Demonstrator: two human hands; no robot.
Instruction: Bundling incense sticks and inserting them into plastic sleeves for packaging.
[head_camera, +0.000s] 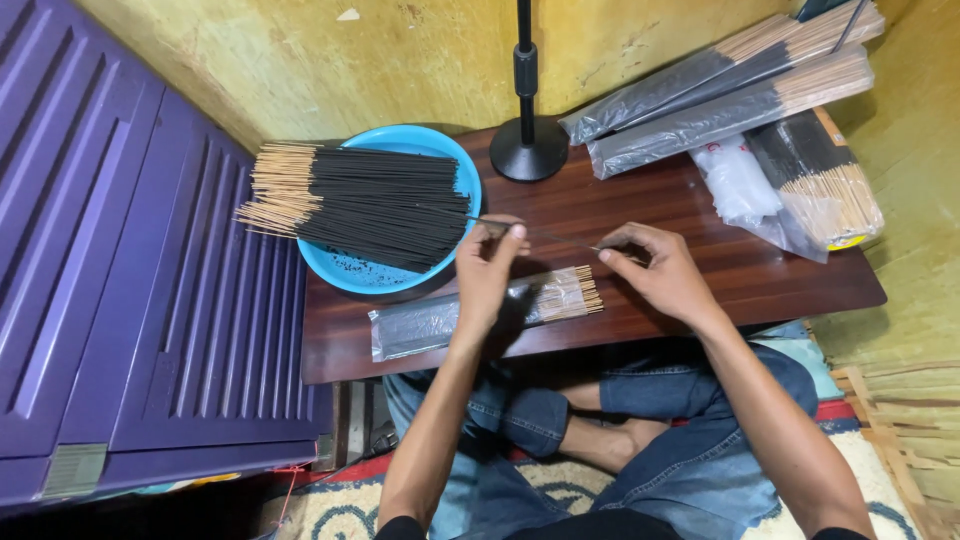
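Holding one thin incense stick (555, 238) level above the surface (700, 250), left hand (487, 275) and right hand (660, 275) each pinched on an end. Half-filled clear sleeve (470, 315) lying beneath. Large loose pile (365, 205) across blue basin (460, 160), unpacked. Sealed packs (730, 90) at rear.

The person sits cross-legged at a low dark wooden bench (700, 200). The left hand (485, 275) and the right hand (660, 275) pinch one thin incense stick (555, 238) between them, above a clear packet of sticks (480, 312) that lies on the bench. To the left, a blue bowl (455, 160) carries a loose bundle of black sticks (370, 205). More filled packets (720, 95) lie at the far right, near a black round stand base (528, 148).
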